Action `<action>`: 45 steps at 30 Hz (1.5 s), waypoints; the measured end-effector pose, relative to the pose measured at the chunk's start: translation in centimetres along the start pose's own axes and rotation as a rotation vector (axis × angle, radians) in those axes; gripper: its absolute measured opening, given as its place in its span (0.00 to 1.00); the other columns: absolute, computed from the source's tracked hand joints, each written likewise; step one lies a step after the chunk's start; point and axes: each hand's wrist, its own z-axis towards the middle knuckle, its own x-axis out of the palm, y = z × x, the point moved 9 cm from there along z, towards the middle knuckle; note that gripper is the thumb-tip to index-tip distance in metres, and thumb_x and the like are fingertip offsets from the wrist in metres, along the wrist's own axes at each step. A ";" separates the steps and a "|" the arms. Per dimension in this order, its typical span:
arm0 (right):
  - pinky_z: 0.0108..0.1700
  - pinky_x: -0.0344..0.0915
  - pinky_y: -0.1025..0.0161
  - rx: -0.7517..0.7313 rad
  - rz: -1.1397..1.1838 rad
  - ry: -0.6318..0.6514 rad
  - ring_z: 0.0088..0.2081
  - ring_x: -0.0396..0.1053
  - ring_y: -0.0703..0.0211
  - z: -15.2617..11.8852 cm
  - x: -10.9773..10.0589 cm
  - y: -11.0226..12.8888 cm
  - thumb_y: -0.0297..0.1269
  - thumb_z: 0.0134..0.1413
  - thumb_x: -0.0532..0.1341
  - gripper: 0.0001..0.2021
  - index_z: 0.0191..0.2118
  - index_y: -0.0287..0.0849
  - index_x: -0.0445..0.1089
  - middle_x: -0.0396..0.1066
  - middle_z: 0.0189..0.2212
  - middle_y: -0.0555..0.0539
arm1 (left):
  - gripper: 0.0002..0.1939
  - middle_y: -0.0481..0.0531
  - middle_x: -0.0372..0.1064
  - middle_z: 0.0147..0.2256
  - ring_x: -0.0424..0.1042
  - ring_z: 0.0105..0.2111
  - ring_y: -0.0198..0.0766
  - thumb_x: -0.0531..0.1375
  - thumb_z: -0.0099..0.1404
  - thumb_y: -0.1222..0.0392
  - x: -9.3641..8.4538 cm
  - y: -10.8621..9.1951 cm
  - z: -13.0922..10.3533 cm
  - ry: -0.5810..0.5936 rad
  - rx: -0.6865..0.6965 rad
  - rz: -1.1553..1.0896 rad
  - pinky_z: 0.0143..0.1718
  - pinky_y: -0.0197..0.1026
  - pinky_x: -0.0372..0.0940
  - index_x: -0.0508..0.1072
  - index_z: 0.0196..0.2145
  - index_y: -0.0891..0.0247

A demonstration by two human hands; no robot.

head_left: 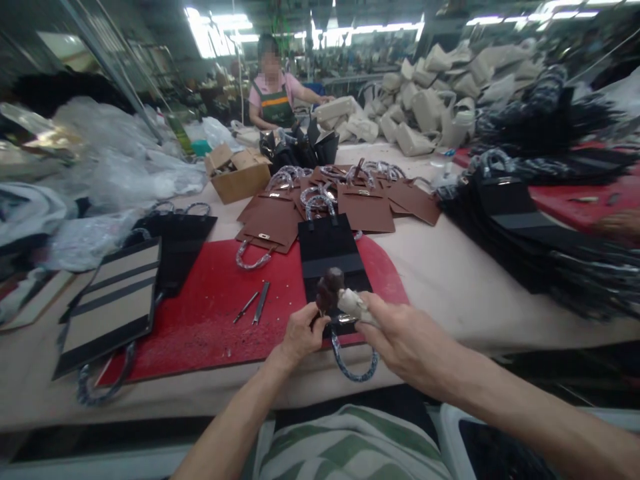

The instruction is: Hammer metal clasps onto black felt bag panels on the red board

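My right hand (395, 330) is wrapped round the pale handle of a hammer (330, 287), whose dark rounded head hangs over a black bag panel (330, 247). Close beside the head, my left hand (303, 331) pinches its thumb and fingers together at the panel's near edge. What it grips there is too small and too covered to make out. A metal clasp (345, 319) shows between the hands, and the panel's plastic-wrapped handle (356, 377) loops toward me. The panel lies on a red mat (200, 320).
Two slim metal tools (261, 303) lie on the mat. Brown bag panels (367, 207) are heaped behind it. Black panels stand stacked at right (520, 227) and lie at left (115, 293). A cardboard box (240, 180) sits further back. Across the table, a person (275, 100) handles pale bags.
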 end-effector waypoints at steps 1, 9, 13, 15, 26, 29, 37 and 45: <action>0.27 0.58 0.62 0.013 -0.054 0.104 0.26 0.71 0.54 -0.4 1.5 -1.2 0.40 0.62 0.56 0.09 0.45 0.48 0.69 0.74 0.27 0.47 | 0.04 0.51 0.74 0.29 0.75 0.30 0.39 0.57 0.65 0.62 0.0 0.0 0.0 0.000 -0.003 0.004 0.34 0.39 0.70 0.72 0.34 0.60; 0.18 0.55 0.68 0.688 0.421 0.078 0.16 0.61 0.64 -5.6 4.3 -17.6 0.48 0.59 0.55 0.13 0.34 0.44 0.65 0.64 0.19 0.54 | 0.07 0.54 0.77 0.37 0.78 0.36 0.41 0.58 0.66 0.62 0.1 0.4 -0.2 -0.004 0.012 -0.061 0.40 0.41 0.73 0.74 0.41 0.60; 0.18 0.56 0.65 0.673 0.242 -0.114 0.16 0.64 0.61 -7.5 4.3 -23.6 0.48 0.62 0.52 0.16 0.27 0.45 0.63 0.66 0.17 0.49 | 0.06 0.54 0.78 0.39 0.78 0.39 0.41 0.58 0.67 0.60 0.1 0.5 -0.3 0.020 -0.009 -0.067 0.42 0.41 0.73 0.74 0.41 0.61; 0.23 0.60 0.62 0.587 0.104 -0.155 0.21 0.66 0.58 -7.5 4.0 -24.2 0.47 0.62 0.54 0.17 0.24 0.45 0.63 0.66 0.18 0.46 | 0.07 0.55 0.78 0.41 0.78 0.41 0.42 0.58 0.68 0.60 0.0 0.4 -0.3 0.034 -0.025 -0.072 0.43 0.42 0.73 0.73 0.41 0.61; 0.48 0.62 0.54 0.427 -0.173 -0.109 0.45 0.67 0.47 -4.7 12.8 -14.3 0.45 0.58 0.63 0.17 0.47 0.39 0.69 0.69 0.43 0.39 | 0.07 0.56 0.80 0.42 0.80 0.42 0.43 0.58 0.66 0.60 -0.5 0.2 -0.3 0.018 0.023 0.026 0.45 0.44 0.75 0.75 0.41 0.62; 0.48 0.61 0.54 0.501 -0.184 -0.137 0.47 0.66 0.46 -5.1 13.7 -14.1 0.46 0.58 0.65 0.18 0.48 0.38 0.68 0.68 0.43 0.40 | 0.08 0.56 0.80 0.42 0.80 0.42 0.43 0.59 0.67 0.60 -0.6 0.3 -0.6 -0.005 0.072 0.055 0.46 0.44 0.75 0.75 0.42 0.62; 0.47 0.59 0.55 0.533 -0.151 -0.172 0.46 0.67 0.46 -4.9 13.3 -14.5 0.45 0.55 0.67 0.19 0.46 0.40 0.69 0.69 0.42 0.41 | 0.06 0.56 0.80 0.42 0.80 0.41 0.43 0.59 0.67 0.61 -1.1 0.2 -0.8 -0.061 -0.011 -0.013 0.45 0.45 0.76 0.75 0.39 0.62; 0.47 0.58 0.54 0.546 -0.177 -0.167 0.45 0.66 0.46 -5.0 13.6 -13.5 0.48 0.53 0.68 0.20 0.45 0.39 0.69 0.70 0.42 0.40 | 0.09 0.56 0.79 0.43 0.79 0.44 0.44 0.58 0.69 0.57 -1.8 1.4 -1.0 -0.151 -0.211 -0.135 0.46 0.46 0.75 0.77 0.41 0.62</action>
